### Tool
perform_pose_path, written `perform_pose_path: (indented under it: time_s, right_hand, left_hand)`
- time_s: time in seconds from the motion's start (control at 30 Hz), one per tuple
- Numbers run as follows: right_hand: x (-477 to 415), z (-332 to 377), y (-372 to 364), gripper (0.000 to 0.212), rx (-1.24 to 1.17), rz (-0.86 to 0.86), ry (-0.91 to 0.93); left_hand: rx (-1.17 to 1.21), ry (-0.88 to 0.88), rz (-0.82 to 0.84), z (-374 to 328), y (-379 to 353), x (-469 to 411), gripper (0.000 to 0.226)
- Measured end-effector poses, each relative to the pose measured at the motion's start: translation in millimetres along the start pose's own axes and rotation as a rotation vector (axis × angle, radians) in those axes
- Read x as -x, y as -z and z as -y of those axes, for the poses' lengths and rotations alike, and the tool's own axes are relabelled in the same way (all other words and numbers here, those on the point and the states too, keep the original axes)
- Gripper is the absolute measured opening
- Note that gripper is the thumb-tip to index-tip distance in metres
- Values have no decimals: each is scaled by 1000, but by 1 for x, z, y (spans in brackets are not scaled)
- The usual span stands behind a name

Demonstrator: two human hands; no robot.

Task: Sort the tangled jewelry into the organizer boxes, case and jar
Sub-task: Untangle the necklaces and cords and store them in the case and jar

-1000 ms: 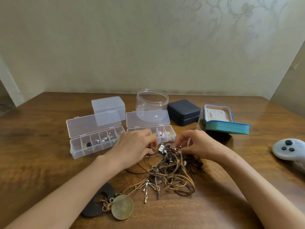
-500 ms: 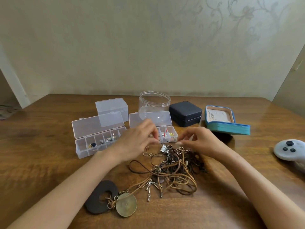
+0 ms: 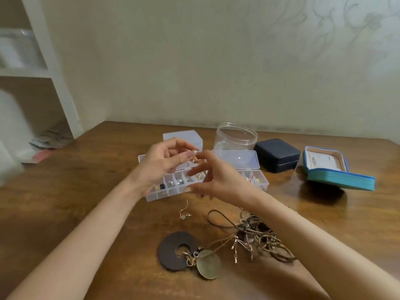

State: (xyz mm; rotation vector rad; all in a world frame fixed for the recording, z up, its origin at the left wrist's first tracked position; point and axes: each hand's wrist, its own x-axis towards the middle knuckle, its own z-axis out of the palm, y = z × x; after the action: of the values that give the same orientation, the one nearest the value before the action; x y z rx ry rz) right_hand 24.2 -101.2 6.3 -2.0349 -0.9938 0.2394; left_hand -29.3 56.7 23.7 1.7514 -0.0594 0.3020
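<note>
Above the left organizer box [image 3: 151,197] both hands are now held raised; a second ago they were down in the tangle [image 3: 257,237]. A small hooked piece [image 3: 191,161] is pinched between thumb and forefinger of the left hand [image 3: 161,167], other fingers curled. It is likely an earring, but too small to confirm. The right hand [image 3: 218,178] is held with fingers spread, blurred, tips just beside the left fingertips; nothing is seen in it. A loose earring [image 3: 184,213] is now laid on the table [image 3: 86,191], between box and tangle, apart from both; it was not there before.

Judged: one piece has been freed and is being brought to a compartment, and a second is staged on the table. Most of the tangle is left unsorted.

Count:
- organizer boxes: 3 clear. The left one and the right organizer box [image 3: 263,185] are open with small pieces inside; a closed box [image 3: 184,136] sits behind.
- jar [image 3: 236,137]: 1, looks empty
- cases: 2, dark case [image 3: 277,154] closed, teal case [image 3: 337,180] open
- loose earring: 1
- pendants: 2, dark wooden disc [image 3: 168,256] and brass disc [image 3: 208,265], tied to the cords
- tangle: 1
</note>
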Motion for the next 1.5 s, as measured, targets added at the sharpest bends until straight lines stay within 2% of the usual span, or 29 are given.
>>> perform_pose_path:
  time_s: [0.07, 0.17, 0.27, 0.43, 0.6, 0.7, 0.83, 0.97, 1.13, 1.23, 1.4, 1.5]
  right_hand:
    - [-8, -3, -5, 45, 32, 69, -11]
    - [-8, -5, -5, 22, 313, 150, 77]
    - [-6, -9, -12, 24, 428, 268, 143]
    - [-9, -15, -22, 10, 420, 255, 160]
    - [-9, -14, -23, 5, 518, 281, 209]
    - [-8, -16, -21, 8, 457, 275, 212]
    - [-5, -14, -16, 16, 276, 191, 165]
    - [-3, -14, -12, 9, 176, 158, 135]
    - [-1, -16, -11, 6, 129, 119, 128]
    - [-1, -16, -11, 6, 107, 103, 135]
    - [0, -14, -9, 5, 82, 83, 137]
    - [0, -14, -9, 5, 77, 79, 138]
  left_hand:
    - [5, 12, -7, 2, 3, 0, 21]
    - [-66, -4, -79, 5, 10, -2, 15]
    - [-273, 14, -200, 12, 29, -3, 8]
    - [-620, 137, -295, 26, 57, 4, 11]
    - [-586, 161, -262, 24, 64, 8, 10]
    - [-572, 137, -197, 23, 64, 9, 11]
    - [-678, 151, -145, 27, 66, 10, 5]
    - [-743, 176, -142, 31, 67, 9, 5]
    - [-546, 236, -69, 27, 63, 9, 6]
    - [-592, 252, -68, 28, 63, 9, 6]
    - [-532, 232, -98, 25, 63, 9, 5]
    - [-622, 256, -69, 28, 67, 9, 5]
